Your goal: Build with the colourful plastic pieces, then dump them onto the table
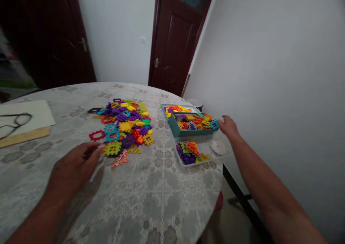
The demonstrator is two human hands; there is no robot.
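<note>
A pile of colourful plastic interlocking pieces lies in the middle of the round table. My left hand hovers just left of the pile's near edge, fingers loosely curled, by a green piece and an orange triangular piece; whether it holds anything I cannot make out. My right hand reaches to the right end of a teal box full of pieces, fingers bent near its corner. In front of the box lies a clear tray with more pieces.
A cream board with black eyeglasses on it sits at the table's left edge. A white wall stands close on the right, dark wooden doors behind. The table's right edge drops off just past the tray; a red stool shows below.
</note>
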